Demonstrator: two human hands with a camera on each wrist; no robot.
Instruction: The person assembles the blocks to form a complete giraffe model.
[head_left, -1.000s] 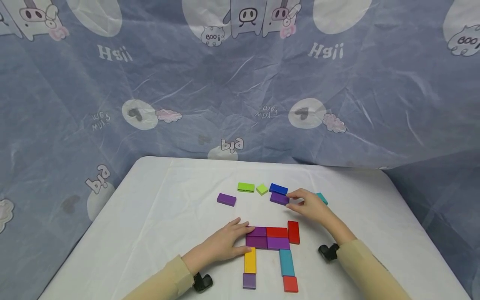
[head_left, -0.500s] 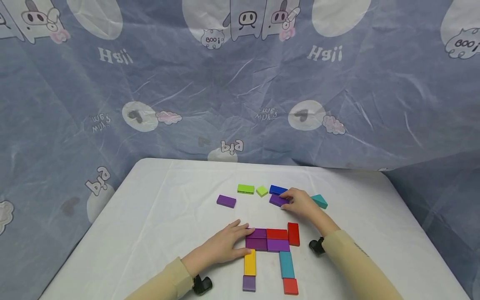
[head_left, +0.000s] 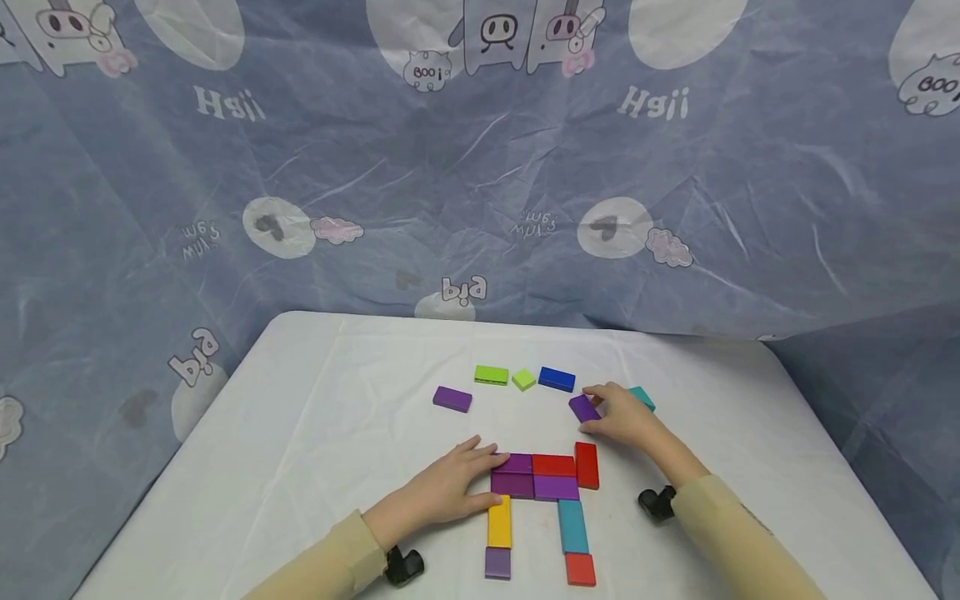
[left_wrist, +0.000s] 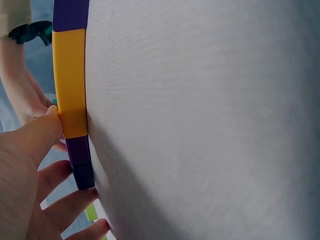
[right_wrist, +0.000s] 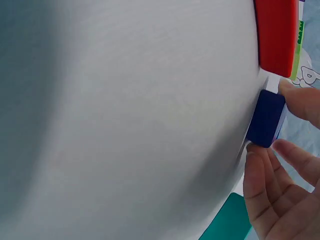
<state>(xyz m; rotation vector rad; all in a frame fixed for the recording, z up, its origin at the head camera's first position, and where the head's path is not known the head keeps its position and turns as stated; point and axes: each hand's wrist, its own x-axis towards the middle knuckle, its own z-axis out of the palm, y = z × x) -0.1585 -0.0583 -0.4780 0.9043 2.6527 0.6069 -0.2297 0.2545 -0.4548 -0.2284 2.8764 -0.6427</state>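
Observation:
My right hand pinches a purple block at its ends between thumb and fingers, seen end-on in the right wrist view as a dark block close over the cloth. My left hand lies spread at the left side of a flat block figure. Its thumb touches the yellow block, and its fingers rest by the purple blocks of the upper part. Beside those lie a red block and another purple block. A slanted red block stands off the figure's top right corner.
Below, the figure has a small purple block, a teal block and a red block. Loose at the back lie green blocks, a blue block, a purple block and a teal piece behind my right hand.
My right hand has taken hold of the purple block beside the blue one and drawn it rightward and nearer, turning it a little. The left hand stays where it was.

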